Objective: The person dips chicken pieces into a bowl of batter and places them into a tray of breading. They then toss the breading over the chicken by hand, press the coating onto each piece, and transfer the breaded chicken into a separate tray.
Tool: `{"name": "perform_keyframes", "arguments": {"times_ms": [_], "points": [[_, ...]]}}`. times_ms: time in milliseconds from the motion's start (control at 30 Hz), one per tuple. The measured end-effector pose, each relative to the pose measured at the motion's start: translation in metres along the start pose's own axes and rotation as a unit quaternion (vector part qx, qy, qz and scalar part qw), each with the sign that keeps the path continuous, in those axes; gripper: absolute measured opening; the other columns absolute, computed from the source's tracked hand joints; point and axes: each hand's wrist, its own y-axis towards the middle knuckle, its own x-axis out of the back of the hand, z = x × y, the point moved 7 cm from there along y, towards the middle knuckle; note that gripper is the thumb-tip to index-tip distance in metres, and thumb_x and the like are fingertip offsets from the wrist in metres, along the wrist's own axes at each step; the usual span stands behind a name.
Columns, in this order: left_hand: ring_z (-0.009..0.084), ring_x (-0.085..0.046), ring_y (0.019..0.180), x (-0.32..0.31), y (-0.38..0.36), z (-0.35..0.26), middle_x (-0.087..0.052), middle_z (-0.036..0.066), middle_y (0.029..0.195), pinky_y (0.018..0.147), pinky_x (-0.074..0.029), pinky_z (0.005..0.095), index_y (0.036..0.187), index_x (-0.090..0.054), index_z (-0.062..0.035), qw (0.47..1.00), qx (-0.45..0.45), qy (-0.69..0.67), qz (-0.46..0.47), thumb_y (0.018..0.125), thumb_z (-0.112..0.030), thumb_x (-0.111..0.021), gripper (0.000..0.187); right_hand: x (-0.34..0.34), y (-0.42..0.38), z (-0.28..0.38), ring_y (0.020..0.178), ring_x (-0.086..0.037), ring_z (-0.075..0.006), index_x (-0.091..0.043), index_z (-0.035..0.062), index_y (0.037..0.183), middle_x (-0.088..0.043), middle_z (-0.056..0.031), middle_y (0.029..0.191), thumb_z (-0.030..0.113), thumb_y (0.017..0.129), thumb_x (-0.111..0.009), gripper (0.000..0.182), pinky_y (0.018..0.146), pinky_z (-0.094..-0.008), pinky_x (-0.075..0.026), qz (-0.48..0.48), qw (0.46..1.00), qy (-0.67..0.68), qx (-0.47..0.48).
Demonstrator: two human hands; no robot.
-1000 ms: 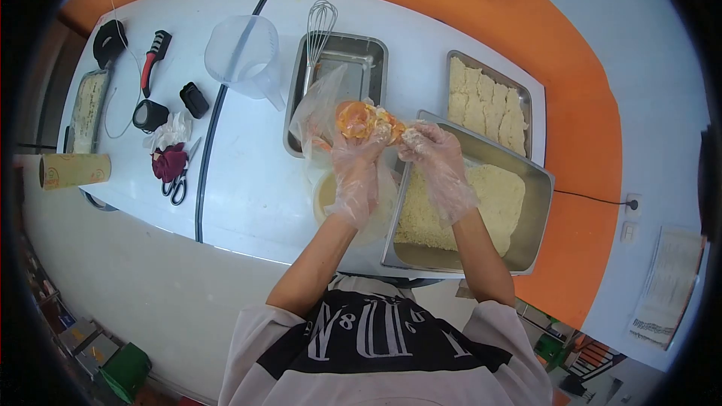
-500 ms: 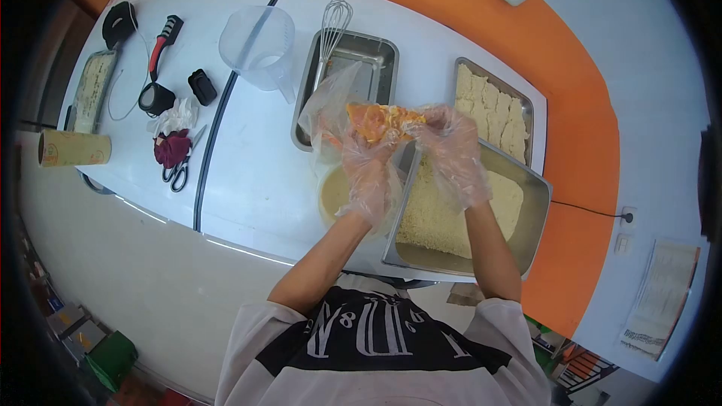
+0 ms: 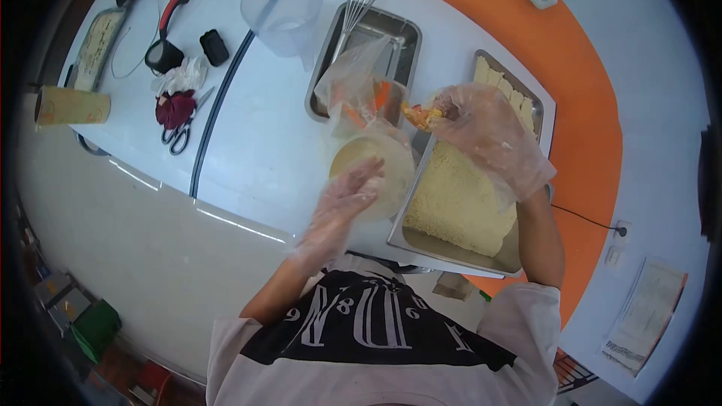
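Note:
Both my hands wear clear plastic gloves. My right hand (image 3: 492, 135) pinches a piece of orange, marinated raw meat (image 3: 423, 116) above the far left edge of a deep metal tray (image 3: 513, 254) of pale crumbs (image 3: 459, 199). Over the near left side of a bowl (image 3: 406, 194) of cream-coloured batter, my left hand (image 3: 338, 201) is open, its fingers stretched out and nothing in them. A clear plastic bag (image 3: 347, 83) with orange meat (image 3: 380, 94) inside stands just beyond the bowl, partly overlapping a metal pan (image 3: 406, 53).
A whisk (image 3: 359, 1) rests in the metal pan, beside a clear jug (image 3: 282, 11). At the right, another tray (image 3: 538, 109) holds pale coated pieces (image 3: 500, 81). Scissors (image 3: 179, 135), a maroon cloth (image 3: 175, 110), a knife sharpener (image 3: 174, 4) and a cardboard-coloured roll (image 3: 73, 106) lie at the left.
My left hand has let go of the meat and dropped toward me, over the bowl. My right hand keeps the meat and has shifted right. The view has also shifted.

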Motion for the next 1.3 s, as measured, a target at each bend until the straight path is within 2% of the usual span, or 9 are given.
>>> {"name": "perform_keyframes", "arguments": {"times_ms": [133, 300, 533, 667, 733, 833, 933, 1033, 1300], "points": [[0.0331, -0.053, 0.147, 0.046, -0.022, -0.033, -0.052, 0.024, 0.160, 0.124, -0.043, 0.0472, 0.161, -0.041, 0.0032, 0.992, -0.069, -0.007, -0.104, 0.112, -0.030, -0.063, 0.064, -0.023, -0.024, 0.011, 0.072, -0.066, -0.0133, -0.078, 0.0001, 0.104, -0.076, -0.0108, 0.089, 0.008, 0.091, -0.075, 0.015, 0.069, -0.0322, -0.054, -0.013, 0.992, -0.047, 0.115], [0.0374, -0.055, 0.146, 0.070, -0.029, -0.073, -0.053, 0.031, 0.156, 0.123, -0.043, 0.0477, 0.159, -0.040, 0.0080, 0.964, -0.194, -0.113, -0.145, 0.114, -0.037, -0.056, 0.065, -0.113, -0.026, 0.011, 0.079, -0.073, -0.0323, -0.075, 0.0020, 0.093, -0.073, -0.0171, 0.087, 0.017, 0.091, -0.071, 0.015, 0.076, -0.0438, -0.058, -0.009, 0.948, -0.101, 0.300], [0.0392, -0.049, 0.149, 0.063, -0.010, -0.025, -0.049, 0.027, 0.161, 0.125, -0.039, 0.0524, 0.162, -0.034, 0.0061, 0.942, -0.228, -0.065, -0.236, 0.115, -0.037, -0.052, 0.067, -0.258, 0.043, -0.072, 0.085, -0.077, -0.0380, -0.079, 0.0058, 0.086, -0.077, -0.0204, 0.088, 0.020, 0.088, -0.069, 0.017, 0.080, -0.0492, -0.059, 0.062, 0.942, -0.291, 0.158], [0.0375, -0.049, 0.151, 0.054, -0.009, -0.002, -0.050, 0.025, 0.161, 0.126, -0.038, 0.0527, 0.160, -0.038, 0.0030, 0.909, -0.366, -0.026, -0.196, 0.116, -0.038, -0.049, 0.061, -0.260, 0.043, -0.073, 0.086, -0.078, -0.0369, -0.081, 0.0063, 0.087, -0.078, -0.0212, 0.091, 0.021, 0.088, -0.069, 0.019, 0.080, -0.0469, -0.060, 0.031, 0.966, -0.227, 0.122], [0.0370, -0.048, 0.152, 0.045, -0.008, 0.005, -0.050, 0.025, 0.161, 0.127, -0.038, 0.0528, 0.160, -0.039, 0.0019, 0.901, -0.393, -0.005, -0.182, 0.117, -0.039, -0.048, 0.060, -0.255, 0.040, -0.088, 0.086, -0.078, -0.0368, -0.082, 0.0058, 0.089, -0.078, -0.0215, 0.092, 0.021, 0.089, -0.068, 0.020, 0.081, -0.0461, -0.060, -0.023, 0.993, -0.117, -0.021], [0.0366, -0.048, 0.152, 0.037, -0.002, 0.013, -0.050, 0.024, 0.162, 0.127, -0.036, 0.0531, 0.160, -0.041, 0.0001, 0.899, -0.411, 0.002, -0.150, 0.117, -0.042, -0.045, 0.060, -0.258, 0.028, -0.080, 0.086, -0.077, -0.0390, -0.077, 0.0030, 0.086, -0.076, -0.0210, 0.086, 0.020, 0.089, -0.070, 0.019, 0.080, -0.0494, -0.059, 0.221, 0.970, -0.104, 0.000], [0.0367, -0.048, 0.152, 0.034, 0.004, 0.022, -0.049, 0.024, 0.163, 0.128, -0.036, 0.0534, 0.160, -0.041, 0.0000, 0.908, -0.396, 0.018, -0.134, 0.116, -0.048, -0.043, 0.065, -0.253, 0.024, -0.075, 0.090, -0.076, -0.0383, -0.077, 0.0027, 0.092, -0.077, -0.0207, 0.090, 0.019, 0.089, -0.070, 0.018, 0.081, -0.0482, -0.059, 0.098, 0.949, -0.255, 0.160], [0.0364, -0.048, 0.152, 0.035, 0.003, 0.030, -0.049, 0.025, 0.162, 0.128, -0.034, 0.0532, 0.160, -0.040, 0.0008, 0.908, -0.395, 0.065, -0.127, 0.115, -0.055, -0.043, 0.072, -0.235, 0.037, -0.074, 0.088, -0.077, -0.0353, -0.081, 0.0050, 0.087, -0.078, -0.0195, 0.090, 0.023, 0.087, -0.072, 0.020, 0.082, -0.0467, -0.058, -0.084, 0.960, -0.168, 0.207], [0.0363, -0.043, 0.155, 0.041, 0.012, 0.029, -0.044, 0.024, 0.166, 0.130, -0.030, 0.0500, 0.162, -0.037, 0.0014, 0.902, -0.398, 0.075, -0.147, 0.112, -0.063, -0.042, 0.082, -0.230, 0.027, -0.068, 0.087, -0.075, -0.0384, -0.075, 0.0026, 0.092, -0.076, -0.0208, 0.089, 0.012, 0.087, -0.069, 0.013, 0.081, -0.0501, -0.059, 0.022, 0.960, -0.205, 0.188]]}}
